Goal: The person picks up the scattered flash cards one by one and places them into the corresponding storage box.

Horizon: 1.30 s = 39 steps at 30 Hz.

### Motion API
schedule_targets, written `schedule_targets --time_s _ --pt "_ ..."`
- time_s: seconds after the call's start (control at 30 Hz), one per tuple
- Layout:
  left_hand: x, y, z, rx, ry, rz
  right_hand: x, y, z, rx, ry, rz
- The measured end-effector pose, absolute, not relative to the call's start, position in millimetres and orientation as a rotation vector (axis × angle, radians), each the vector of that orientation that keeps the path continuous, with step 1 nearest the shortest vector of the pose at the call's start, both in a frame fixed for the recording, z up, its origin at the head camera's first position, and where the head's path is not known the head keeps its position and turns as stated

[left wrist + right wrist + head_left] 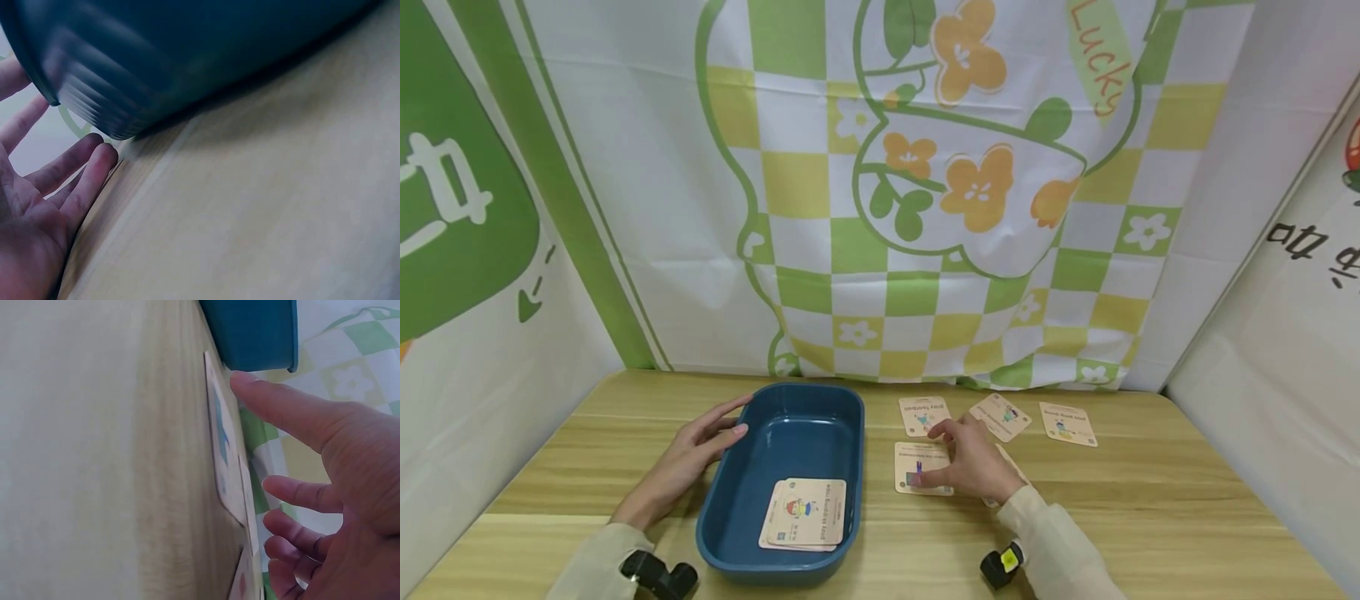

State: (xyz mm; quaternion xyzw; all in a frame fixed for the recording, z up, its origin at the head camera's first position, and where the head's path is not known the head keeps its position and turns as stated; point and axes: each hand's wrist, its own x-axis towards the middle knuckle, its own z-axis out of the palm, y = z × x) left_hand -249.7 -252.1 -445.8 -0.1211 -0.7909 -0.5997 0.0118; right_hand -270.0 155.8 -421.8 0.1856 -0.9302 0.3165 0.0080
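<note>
My left hand (696,454) rests at the left rim of a dark blue tray (856,433), thumb and forefinger touching its edge. In the left wrist view, the fingers of that hand are mostly straight beside the tray's outer wall (144,69). A small stack of picture cards (808,512) lies in the tray's near end, "play skipping rope" on top. My right hand (973,458) hovers over a picture card (906,458) lying on the table, thumb and forefinger apart. The right wrist view shows nothing held between them. Another card (1006,454) is mostly hidden behind this hand.
Along the back of the wooden table (1150,500) lie a "play football" card (917,408), a tilted card (1003,417) and a "play ping pong" card (1067,423). A checkered, flowered cloth (917,292) hangs behind the table, and printed sheets flank both sides.
</note>
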Motion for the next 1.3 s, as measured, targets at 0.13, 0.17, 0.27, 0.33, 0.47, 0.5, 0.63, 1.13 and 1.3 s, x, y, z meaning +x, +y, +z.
schedule_targets --time_s 0.13,0.17,0.27,0.33,0.47,0.5,0.63,1.13,1.3 --pt "-250.0 -251.4 -445.5 -0.382 -2.464 -1.866 -271.5 156.2 -424.8 0.530 -2.936 0.976" --pt "-250.0 -251.2 -445.5 -0.381 -2.464 -1.865 -271.7 156.4 -425.3 0.525 -2.939 0.975" --pt "-250.2 -251.0 -445.4 -0.383 -2.464 -1.868 -271.9 157.4 -426.4 0.517 -2.944 0.971" --pt "-250.4 -250.9 -445.4 -0.386 -2.463 -1.871 -272.1 158.0 -426.9 0.522 -2.942 0.955" --pt "-250.7 -250.5 -445.3 -0.391 -2.463 -1.870 -272.7 159.0 -428.6 0.526 -2.938 0.880" --pt "-250.8 -250.5 -445.2 -0.390 -2.464 -1.869 -272.7 159.2 -428.8 0.524 -2.939 0.863" --pt "-251.3 -250.4 -445.1 -0.383 -2.466 -1.863 -272.2 159.2 -429.0 0.504 -2.955 0.815" --pt "-251.4 -251.5 -445.5 -0.360 -2.479 -1.868 -271.1 158.0 -428.4 0.458 -2.991 0.791" --pt "-251.4 -251.5 -445.9 -0.352 -2.486 -1.869 -269.7 158.0 -425.5 0.401 -2.988 0.846"
